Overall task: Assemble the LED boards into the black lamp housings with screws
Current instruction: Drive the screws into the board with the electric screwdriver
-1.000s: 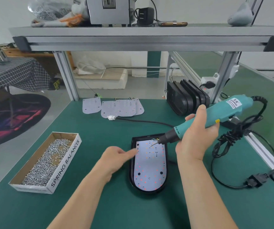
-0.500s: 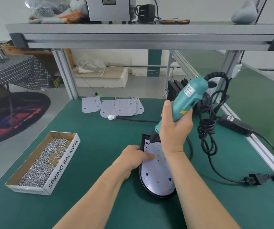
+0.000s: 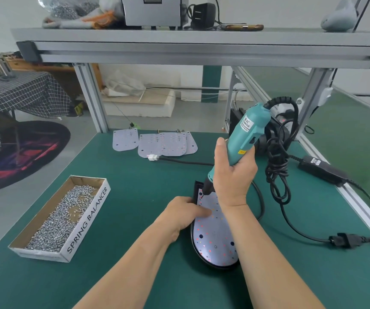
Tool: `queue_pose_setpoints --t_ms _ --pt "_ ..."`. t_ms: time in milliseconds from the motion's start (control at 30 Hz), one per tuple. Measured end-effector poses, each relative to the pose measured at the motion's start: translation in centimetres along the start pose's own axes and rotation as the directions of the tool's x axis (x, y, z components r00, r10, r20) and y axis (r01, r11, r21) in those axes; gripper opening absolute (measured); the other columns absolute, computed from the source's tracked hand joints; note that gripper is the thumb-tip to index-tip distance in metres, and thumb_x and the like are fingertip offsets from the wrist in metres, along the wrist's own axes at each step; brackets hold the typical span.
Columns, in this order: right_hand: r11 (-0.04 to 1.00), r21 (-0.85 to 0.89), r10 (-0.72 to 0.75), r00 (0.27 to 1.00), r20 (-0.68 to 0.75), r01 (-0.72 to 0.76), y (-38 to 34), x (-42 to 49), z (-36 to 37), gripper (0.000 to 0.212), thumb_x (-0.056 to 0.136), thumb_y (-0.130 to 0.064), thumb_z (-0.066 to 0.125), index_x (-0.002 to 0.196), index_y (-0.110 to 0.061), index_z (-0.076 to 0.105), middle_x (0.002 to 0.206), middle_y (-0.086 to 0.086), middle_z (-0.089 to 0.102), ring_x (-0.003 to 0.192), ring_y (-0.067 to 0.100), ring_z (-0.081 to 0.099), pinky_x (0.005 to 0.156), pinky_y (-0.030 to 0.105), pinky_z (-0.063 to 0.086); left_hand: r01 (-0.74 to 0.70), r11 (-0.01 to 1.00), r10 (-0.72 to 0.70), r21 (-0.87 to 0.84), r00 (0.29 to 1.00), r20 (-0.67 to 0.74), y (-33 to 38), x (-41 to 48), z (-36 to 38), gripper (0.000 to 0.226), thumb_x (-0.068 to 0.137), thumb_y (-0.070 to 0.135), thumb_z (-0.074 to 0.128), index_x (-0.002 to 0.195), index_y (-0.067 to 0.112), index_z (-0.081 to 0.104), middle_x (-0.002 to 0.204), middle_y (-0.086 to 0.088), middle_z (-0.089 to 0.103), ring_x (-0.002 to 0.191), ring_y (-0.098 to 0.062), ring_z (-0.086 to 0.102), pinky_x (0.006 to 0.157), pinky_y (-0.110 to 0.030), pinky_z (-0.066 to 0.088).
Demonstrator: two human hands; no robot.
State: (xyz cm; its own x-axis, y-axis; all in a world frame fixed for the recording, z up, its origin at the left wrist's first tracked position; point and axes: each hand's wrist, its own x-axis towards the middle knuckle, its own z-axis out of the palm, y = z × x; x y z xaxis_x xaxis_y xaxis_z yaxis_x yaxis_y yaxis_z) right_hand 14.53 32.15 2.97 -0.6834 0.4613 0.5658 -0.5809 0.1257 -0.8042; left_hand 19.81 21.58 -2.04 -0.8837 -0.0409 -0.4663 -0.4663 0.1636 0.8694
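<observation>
Screwdriver (image 3: pixel 244 139) upright in right grip (image 3: pixel 233 177), tip on LED board (image 3: pixel 215 239).

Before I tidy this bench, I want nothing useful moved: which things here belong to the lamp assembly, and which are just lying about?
Job: LED board, black housing, electric screwdriver, box of screws, spare LED boards.
Lying about: phone, plug adapter, both on the shelf.

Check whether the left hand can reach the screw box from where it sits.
Probably yes. The left hand rests on the left edge of the LED board, and the open-topped screw box lies further left with only bare green mat between. It must leave the board first.
</observation>
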Motion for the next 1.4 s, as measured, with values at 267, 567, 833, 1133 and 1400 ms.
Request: queue_pose_setpoints --t_ms 267,567,833,1133,1400 --pt "0.999 -0.015 -0.037 0.997 0.067 0.038 0.4 0.0 0.8 0.028 0.083 -0.041 0.065 0.075 -0.024 0.044 0.059 -0.018 0.05 0.052 0.005 0.044 0.053 0.014 0.036 0.008 1.0 -0.008 -0.01 0.999 -0.045 -0.2 0.1 0.3 0.026 0.07 0.015 0.081 0.095 0.01 0.077 0.091 -0.002 0.079 0.09 -0.024 0.076 0.094 -0.041 0.058" --pt "1.0 -0.025 0.012 0.996 0.091 -0.01 0.2 -0.5 0.7 0.027 0.081 -0.044 0.064 0.074 -0.028 0.044 0.059 -0.017 0.052 0.051 0.006 0.046 0.054 0.014 0.037 0.006 1.0 -0.006 -0.016 0.999 -0.043 -0.3 0.2 0.2 0.02 0.077 0.01 0.08 0.096 0.008 0.077 0.09 -0.001 0.079 0.088 -0.022 0.076 0.092 -0.037 0.058" --pt "0.993 -0.009 0.118 0.978 -0.174 -0.121 -0.2 4.6 -5.0 0.023 0.086 -0.049 0.067 0.088 -0.032 0.052 0.072 0.001 0.07 0.064 0.017 0.068 0.062 0.03 0.054 -0.007 1.0 0.007 0.004 0.999 -0.031 -0.2 0.0 0.0 0.02 0.079 0.011 0.079 0.099 0.007 0.076 0.091 -0.004 0.079 0.091 -0.024 0.076 0.09 -0.035 0.059" --pt "0.626 -0.584 0.501 0.84 -0.206 -0.517 7.5 7.1 -15.2 0.048 0.088 -0.027 0.071 0.115 -0.008 0.036 0.104 0.01 0.059 0.091 0.033 0.055 0.076 0.038 0.041 -0.044 0.999 0.042 -0.031 0.997 -0.069 -0.9 0.2 0.2 0.028 0.073 0.017 0.082 0.097 0.004 0.075 0.087 -0.005 0.079 0.088 -0.028 0.076 0.093 -0.047 0.058" --pt "0.326 -0.942 0.216 0.976 -0.014 -0.085 7.8 6.8 -14.0 0.065 0.08 -0.014 0.077 0.137 -0.007 0.047 0.135 0.018 0.049 0.121 0.039 0.046 0.1 0.05 0.041 -0.053 0.998 0.05 -0.037 0.995 -0.081 -1.2 0.8 0.3 0.031 0.071 0.027 0.08 0.094 0.006 0.075 0.086 -0.001 0.079 0.087 -0.023 0.076 0.089 -0.039 0.059"
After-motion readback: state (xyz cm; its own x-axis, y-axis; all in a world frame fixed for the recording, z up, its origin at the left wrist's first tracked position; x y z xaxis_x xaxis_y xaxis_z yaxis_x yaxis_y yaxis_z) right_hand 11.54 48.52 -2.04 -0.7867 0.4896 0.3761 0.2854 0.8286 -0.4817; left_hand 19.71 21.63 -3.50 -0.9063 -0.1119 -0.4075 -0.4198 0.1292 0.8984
